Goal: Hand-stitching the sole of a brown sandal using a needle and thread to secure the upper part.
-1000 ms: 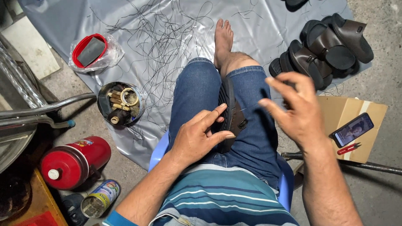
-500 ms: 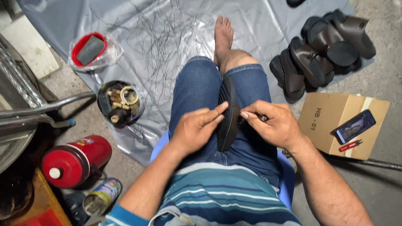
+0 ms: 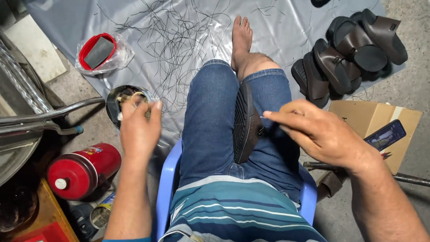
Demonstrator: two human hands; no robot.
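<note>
Dark sandal sole [image 3: 245,123] wedged on edge between the thighs, ribbed tread showing, resting on the blue jeans [image 3: 210,121]. Neither hand grips it.

Right hand [image 3: 320,134] just right of the sole, near its upper half, above the right thigh. Thumb and forefinger pinched together, pointing left; a thin pale sliver seems to show at the fingertips [image 3: 268,115], too small to tell what. Other fingers curled in.

Left hand [image 3: 136,130] well off to the left, clear of the lap, blurred. Fingers loosely spread and pointing up, palm away from the camera; cannot tell if it holds anything. It hangs over the round metal tin [image 3: 114,101] of odds and ends on the floor.

Person seated on a light blue plastic chair [image 3: 168,179], striped shirt, one bare foot [image 3: 242,38] stretched onto a grey plastic sheet [image 3: 286,27]. Sheet littered with thin black trimmings [image 3: 179,40].

Right of the foot: pile of brown finished sandals [image 3: 354,49], straps up, partly on the sheet. Below them a cardboard box [image 3: 363,116] with a phone [image 3: 385,134] lying on it, screen lit. A dark metal rod [image 3: 403,178] runs beneath the box.

Left side: red-rimmed tub [image 3: 96,51] in a clear bag, a dark block inside. Red canister [image 3: 83,170] lying on its side near the chair, a small can [image 3: 101,216] just below it. Curved metal tubing [image 3: 45,116] at far left
</note>
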